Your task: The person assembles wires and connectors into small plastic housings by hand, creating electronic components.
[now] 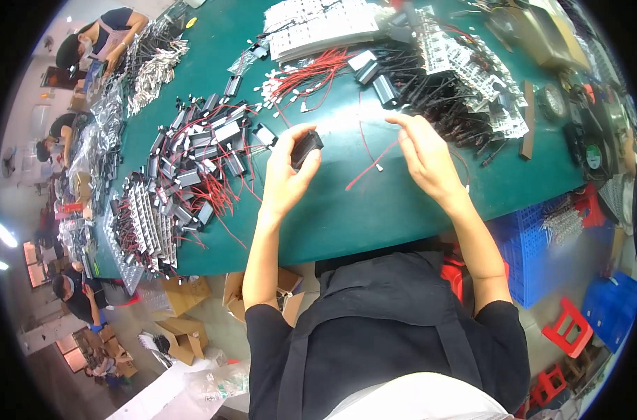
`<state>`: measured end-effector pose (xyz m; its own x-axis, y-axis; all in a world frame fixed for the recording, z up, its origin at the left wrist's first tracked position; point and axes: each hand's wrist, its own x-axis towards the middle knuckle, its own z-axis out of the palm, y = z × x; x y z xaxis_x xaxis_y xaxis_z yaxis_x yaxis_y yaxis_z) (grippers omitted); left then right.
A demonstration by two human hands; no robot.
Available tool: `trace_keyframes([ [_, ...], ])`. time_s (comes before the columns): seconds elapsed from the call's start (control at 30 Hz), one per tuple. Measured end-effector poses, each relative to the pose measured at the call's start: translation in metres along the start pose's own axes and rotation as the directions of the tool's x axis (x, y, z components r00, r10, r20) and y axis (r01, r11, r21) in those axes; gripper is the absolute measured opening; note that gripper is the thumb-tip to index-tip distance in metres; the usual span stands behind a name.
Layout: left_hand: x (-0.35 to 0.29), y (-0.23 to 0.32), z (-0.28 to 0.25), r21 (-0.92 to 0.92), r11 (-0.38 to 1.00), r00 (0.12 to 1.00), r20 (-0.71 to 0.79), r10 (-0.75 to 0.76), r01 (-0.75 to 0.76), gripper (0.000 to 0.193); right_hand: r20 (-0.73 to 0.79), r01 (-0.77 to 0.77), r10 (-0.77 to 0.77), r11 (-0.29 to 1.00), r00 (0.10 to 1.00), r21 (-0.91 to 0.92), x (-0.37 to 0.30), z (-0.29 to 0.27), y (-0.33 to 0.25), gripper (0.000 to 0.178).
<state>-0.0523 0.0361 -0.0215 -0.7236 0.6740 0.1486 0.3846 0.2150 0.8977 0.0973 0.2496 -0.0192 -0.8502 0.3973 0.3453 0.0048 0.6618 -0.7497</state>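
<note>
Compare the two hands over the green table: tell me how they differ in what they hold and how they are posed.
The left hand grips a small black block between thumb and fingers; the right hand holds no block, its fingertips pinching toward a red wire. The left hand is curled around its part; the right hand is flatter, fingers stretched leftward. Both are bare and raised over the green table.
</note>
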Motion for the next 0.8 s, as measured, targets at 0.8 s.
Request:
trace_keyframes([
  [0.8, -0.029, 0.011, -0.009, -0.377, 0.846, 0.792, 0.605, -0.083, 0.377, 0.048, 0.286, 0.426, -0.394, 0.903, 0.873, -0.056, -0.016, 0.014, -0.025, 0.048],
])
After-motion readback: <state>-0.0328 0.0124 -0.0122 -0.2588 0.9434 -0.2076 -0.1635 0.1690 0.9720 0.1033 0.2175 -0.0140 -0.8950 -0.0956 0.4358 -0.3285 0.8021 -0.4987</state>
